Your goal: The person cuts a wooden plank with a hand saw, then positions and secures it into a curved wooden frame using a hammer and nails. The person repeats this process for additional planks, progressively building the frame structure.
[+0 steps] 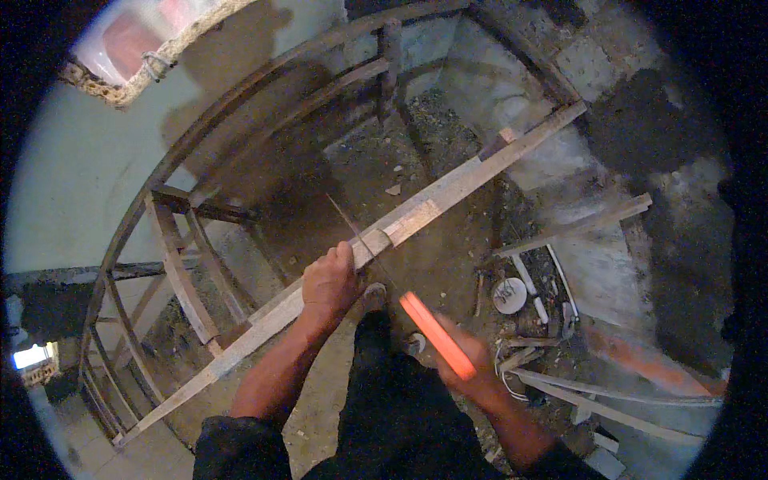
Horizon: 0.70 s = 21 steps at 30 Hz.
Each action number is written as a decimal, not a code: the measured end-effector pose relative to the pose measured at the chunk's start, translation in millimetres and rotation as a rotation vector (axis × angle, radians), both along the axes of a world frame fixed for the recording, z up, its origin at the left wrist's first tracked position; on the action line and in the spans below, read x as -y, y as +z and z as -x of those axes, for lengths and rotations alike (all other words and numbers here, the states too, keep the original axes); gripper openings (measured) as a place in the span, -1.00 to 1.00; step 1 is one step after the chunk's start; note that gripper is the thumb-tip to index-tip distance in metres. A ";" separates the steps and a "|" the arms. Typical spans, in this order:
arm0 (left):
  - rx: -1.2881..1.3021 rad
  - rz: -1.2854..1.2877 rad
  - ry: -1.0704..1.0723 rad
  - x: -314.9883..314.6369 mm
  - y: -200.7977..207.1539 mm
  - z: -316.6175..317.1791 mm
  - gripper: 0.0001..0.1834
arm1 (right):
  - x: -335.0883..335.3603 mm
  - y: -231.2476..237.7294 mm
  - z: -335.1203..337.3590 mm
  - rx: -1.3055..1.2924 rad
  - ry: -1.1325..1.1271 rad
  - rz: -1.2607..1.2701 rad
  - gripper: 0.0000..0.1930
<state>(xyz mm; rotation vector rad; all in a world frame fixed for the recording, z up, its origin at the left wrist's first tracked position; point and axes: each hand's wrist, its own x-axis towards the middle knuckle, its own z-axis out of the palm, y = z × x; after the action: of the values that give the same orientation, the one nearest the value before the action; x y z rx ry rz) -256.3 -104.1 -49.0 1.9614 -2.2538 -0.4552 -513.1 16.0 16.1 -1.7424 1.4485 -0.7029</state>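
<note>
A long wooden beam (264, 326) runs slantwise across the view, from the lower left to the upper right. My left hand (330, 280) is closed over it near the middle, fingers wrapped round its top. In my right hand (472, 360) is the bright orange handle of a handsaw (436, 332). Its thin blade crosses the beam just right of my left hand, with the tip sticking out beyond the far side. Close to the blade, a pale patch (416, 220) of wood shows on the beam. How deep the blade sits is unclear.
The beam forms the near side of a timber frame (388, 60) with uprights and crosspieces. Rubble lies on the floor inside it. To the right are a white round lid (509, 296), a loose plank (588, 224) and scraps. My shoe (374, 294) stands below the beam.
</note>
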 end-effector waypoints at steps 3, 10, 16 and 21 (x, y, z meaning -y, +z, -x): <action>0.046 0.008 0.037 -2.5 2.1 1.5 -0.56 | 37.9 -39.2 -39.2 0.056 -0.067 0.010 -0.43; 0.159 -0.042 0.043 5.1 16.9 12.7 -0.54 | 41.2 -82.7 -48.8 0.257 -0.141 -0.006 -0.41; 0.208 -0.057 0.035 1.9 17.7 18.5 -0.48 | -36.4 -19.9 -14.7 0.123 -0.126 -0.107 -0.34; 0.130 -0.066 0.025 5.0 12.3 9.0 -0.48 | -97.3 55.6 42.5 0.054 -0.061 -0.109 -0.41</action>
<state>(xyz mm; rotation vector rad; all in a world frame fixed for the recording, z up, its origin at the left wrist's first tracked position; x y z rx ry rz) -265.2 -109.2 -36.7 2.1072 -2.3155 -0.4153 -555.5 113.4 71.7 -1.5909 1.4804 -0.6853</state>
